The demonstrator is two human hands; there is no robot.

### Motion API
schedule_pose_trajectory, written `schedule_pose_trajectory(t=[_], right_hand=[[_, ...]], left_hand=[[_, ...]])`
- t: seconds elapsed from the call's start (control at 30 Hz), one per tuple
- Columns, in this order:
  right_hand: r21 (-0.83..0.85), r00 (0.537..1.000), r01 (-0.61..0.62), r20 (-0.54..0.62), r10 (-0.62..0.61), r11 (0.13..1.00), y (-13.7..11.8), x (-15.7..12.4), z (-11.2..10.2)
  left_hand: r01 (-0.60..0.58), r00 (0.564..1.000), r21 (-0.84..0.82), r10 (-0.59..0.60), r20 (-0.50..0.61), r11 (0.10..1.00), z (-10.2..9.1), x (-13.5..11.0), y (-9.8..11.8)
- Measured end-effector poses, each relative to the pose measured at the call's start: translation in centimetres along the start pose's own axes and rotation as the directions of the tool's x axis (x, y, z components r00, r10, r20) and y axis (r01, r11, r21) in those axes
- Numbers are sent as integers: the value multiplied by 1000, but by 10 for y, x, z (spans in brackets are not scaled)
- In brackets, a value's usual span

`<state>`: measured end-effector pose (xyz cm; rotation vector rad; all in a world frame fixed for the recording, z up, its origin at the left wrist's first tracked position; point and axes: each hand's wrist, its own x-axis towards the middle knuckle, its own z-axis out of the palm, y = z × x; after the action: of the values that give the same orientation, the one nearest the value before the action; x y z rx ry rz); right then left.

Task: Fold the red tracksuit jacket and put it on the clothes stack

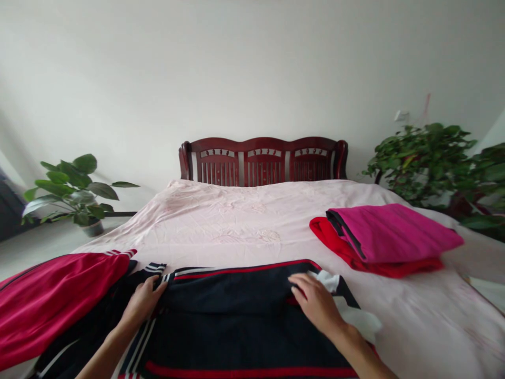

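Observation:
A dark navy garment (pixel 236 321) with red and white stripes lies spread on the pink bed sheet (pixel 244 221) right in front of me. My left hand (pixel 142 301) pinches the garment's striped left edge near a cuff. My right hand (pixel 315 305) lies flat on its right side, fingers stretched out, next to a white lining or collar (pixel 355 316).
A red garment (pixel 51 300) lies at the left edge of the bed. A folded pink piece (pixel 390 231) sits on a folded red one (pixel 374 263) at the right. A dark wooden headboard (pixel 262 160) stands behind; potted plants (pixel 74 192) (pixel 430 163) flank the bed.

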<state>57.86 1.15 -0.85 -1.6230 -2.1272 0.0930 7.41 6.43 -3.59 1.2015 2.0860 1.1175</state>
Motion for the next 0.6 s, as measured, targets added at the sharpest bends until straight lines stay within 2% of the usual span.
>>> schedule_pose_trajectory(t=[0.07,0.1,0.17,0.23,0.3,0.33,0.4,0.47,0.53,0.6], right_hand=[[-185,982,-173,-113,154,967,24,16,-12],[-265,960,-273,-135,245,925,34,23,-17],[-358,891,-448,-103,442,819,50,32,-23],[-405,847,-501,-48,530,765,57,31,-20],[-452,874,-452,-55,482,769,59,22,-11],[-475,896,-416,-66,440,776,59,17,-7],[-474,914,-372,-38,403,798,58,7,0],[-417,912,-357,36,408,836,60,4,0],[-369,917,-341,73,392,865,64,9,-5],[-362,928,-330,45,370,872,71,24,-15]], left_hand=[[-75,993,113,63,104,991,0,2,7],[-82,982,133,58,178,988,-1,0,13],[-7,945,110,-29,325,994,-4,-6,27],[104,896,60,-120,427,993,-10,-17,41],[166,873,-25,-135,469,986,-15,-29,51],[176,875,-83,-116,471,981,-16,-35,54],[171,887,-226,-50,458,959,-17,-46,52],[165,905,-342,-5,425,925,-15,-53,45],[161,930,-434,11,368,887,-9,-56,37],[131,957,-501,23,290,856,-2,-52,34]])
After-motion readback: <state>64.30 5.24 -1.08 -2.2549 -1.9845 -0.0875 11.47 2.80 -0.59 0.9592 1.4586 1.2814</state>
